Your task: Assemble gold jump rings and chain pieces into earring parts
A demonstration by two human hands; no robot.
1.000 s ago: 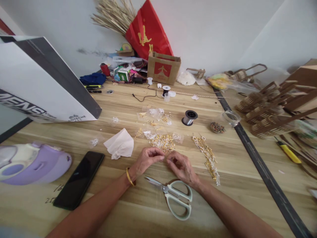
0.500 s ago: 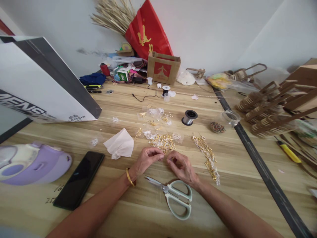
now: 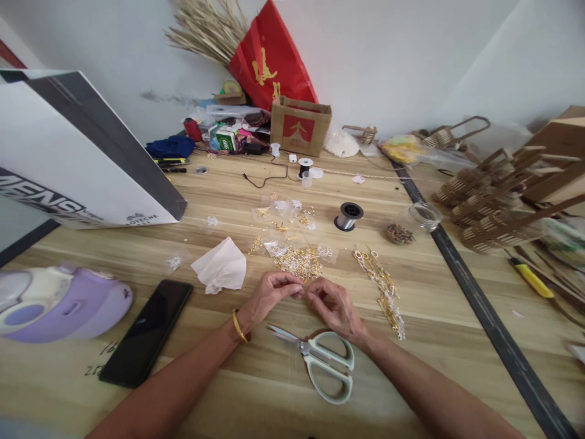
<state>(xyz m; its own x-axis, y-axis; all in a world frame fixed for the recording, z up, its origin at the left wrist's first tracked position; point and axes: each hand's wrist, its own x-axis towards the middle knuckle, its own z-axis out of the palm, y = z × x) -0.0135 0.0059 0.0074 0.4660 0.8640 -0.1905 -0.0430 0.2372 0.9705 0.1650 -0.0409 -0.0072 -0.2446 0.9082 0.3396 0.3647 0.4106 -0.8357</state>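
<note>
My left hand (image 3: 273, 297) and my right hand (image 3: 335, 306) almost meet at the table's middle, thumb and fingertips pinched on each. What they pinch is too small to make out; a faint clear thread seems to hang below the left one. Just beyond the fingertips lies a pile of gold and silver beads (image 3: 299, 262). Scissors (image 3: 315, 361) with pale green handles rest slightly open between my forearms. Right of my right hand are strung gold and silver bead strands (image 3: 381, 291). A white tissue (image 3: 221, 266) lies left of my left hand.
A spool of clear line (image 3: 349, 217) stands behind the beads, near a tipped jar (image 3: 418, 221) of coloured beads. On the left are a black phone (image 3: 146, 333), a purple device (image 3: 75, 305) and a large white box (image 3: 86, 164). Small woven baskets (image 3: 484, 207) crowd the right.
My right hand's fingertips have shifted slightly, closer to my left hand. Both hands stay pinched in nearly the same place, and the objects around them lie as before.
</note>
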